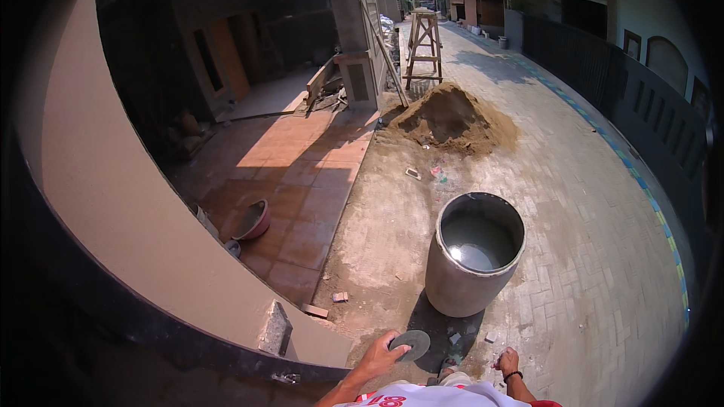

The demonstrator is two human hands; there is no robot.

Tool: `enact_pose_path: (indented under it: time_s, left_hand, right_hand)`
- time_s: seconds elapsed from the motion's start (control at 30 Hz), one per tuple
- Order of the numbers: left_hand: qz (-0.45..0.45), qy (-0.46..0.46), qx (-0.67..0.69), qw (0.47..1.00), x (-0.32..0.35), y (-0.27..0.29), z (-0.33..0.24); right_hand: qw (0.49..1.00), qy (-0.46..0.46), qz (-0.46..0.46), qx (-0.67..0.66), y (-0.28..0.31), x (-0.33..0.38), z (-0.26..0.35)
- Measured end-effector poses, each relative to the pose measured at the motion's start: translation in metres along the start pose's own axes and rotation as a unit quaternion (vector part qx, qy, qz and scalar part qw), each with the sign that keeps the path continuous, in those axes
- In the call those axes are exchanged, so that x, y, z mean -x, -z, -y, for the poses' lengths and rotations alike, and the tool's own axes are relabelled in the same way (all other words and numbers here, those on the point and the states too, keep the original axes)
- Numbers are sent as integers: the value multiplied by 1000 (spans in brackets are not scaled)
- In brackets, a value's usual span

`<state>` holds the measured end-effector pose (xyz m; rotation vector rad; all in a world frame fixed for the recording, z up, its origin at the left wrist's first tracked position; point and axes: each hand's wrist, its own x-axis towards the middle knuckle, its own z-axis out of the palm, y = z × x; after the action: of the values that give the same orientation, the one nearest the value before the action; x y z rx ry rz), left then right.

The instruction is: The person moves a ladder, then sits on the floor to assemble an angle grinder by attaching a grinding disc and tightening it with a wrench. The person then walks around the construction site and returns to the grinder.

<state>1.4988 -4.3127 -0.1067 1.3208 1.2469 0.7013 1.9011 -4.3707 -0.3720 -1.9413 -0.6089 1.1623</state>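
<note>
My left hand (382,357) is closed on the edge of a flat, round grey disc (414,344), with the thumb over its face. Low on the right, my right hand (510,362) is closed at my side, a dark band round its wrist. Whatever its fingers hold, if anything, is too small to make out. Just ahead of both hands stands a tall, pale grey drum (461,286), its open top showing liquid that reflects the light. Neither hand touches the drum. Its shadow falls on the ground by the disc.
A sand pile (452,117) and a wooden trestle (424,49) stand farther up the paved lane (588,256). On the left, a red basin (260,222) sits on the tiled porch (302,188), beside a curved beige wall (128,181). A dark gate (573,60) lines the right.
</note>
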Motion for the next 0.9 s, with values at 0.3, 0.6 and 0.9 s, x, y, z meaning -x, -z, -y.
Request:
enact_pose_path:
  time_s: [0.3,0.6,0.9]
  left_hand:
    - [-194,56,143,969,-114,-26,17]
    - [-303,65,158,938,-178,28,-5]
    - [-406,53,213,887,-299,199,24]
  right_hand:
    - [951,136,259,96,-66,-129,89]
    - [849,180,494,48,-229,-149,302]
    - [832,230,480,154,-434,-316,356]
